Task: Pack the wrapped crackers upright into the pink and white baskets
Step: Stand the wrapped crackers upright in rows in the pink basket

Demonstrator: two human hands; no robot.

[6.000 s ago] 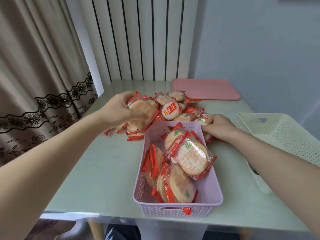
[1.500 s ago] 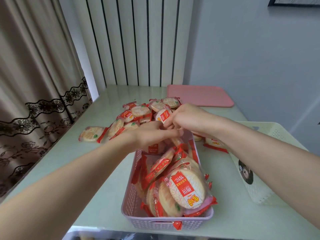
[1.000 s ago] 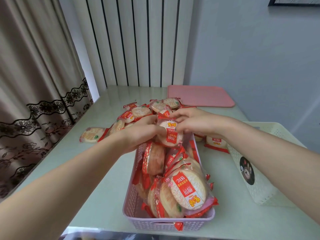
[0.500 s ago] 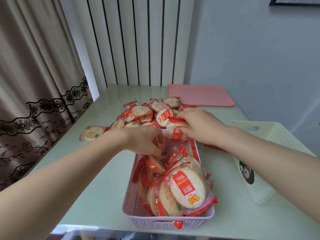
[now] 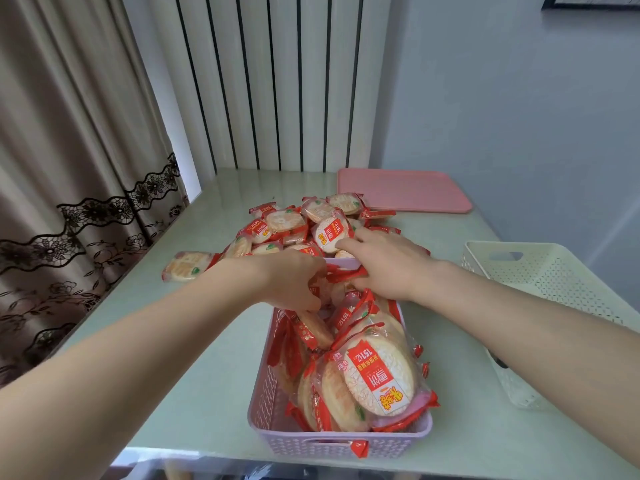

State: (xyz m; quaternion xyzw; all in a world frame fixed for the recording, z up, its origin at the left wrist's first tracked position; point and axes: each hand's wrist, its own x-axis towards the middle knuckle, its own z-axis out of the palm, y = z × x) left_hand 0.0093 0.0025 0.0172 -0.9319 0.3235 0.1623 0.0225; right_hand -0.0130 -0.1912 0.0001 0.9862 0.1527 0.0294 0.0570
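Pink slotted plastic basket (image 5: 266, 393) has gained the packet I held; my left hand (image 5: 294, 282) presses inside, right hand (image 5: 384, 263) reaches flat toward the loose cracker pile (image 5: 294, 223).

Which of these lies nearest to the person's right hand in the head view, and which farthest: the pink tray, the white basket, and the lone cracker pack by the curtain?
From the right hand:
1. White basket, just to its right.
2. Pink tray, beyond it at the table's far end.
3. Lone cracker pack, far left, past the left hand.
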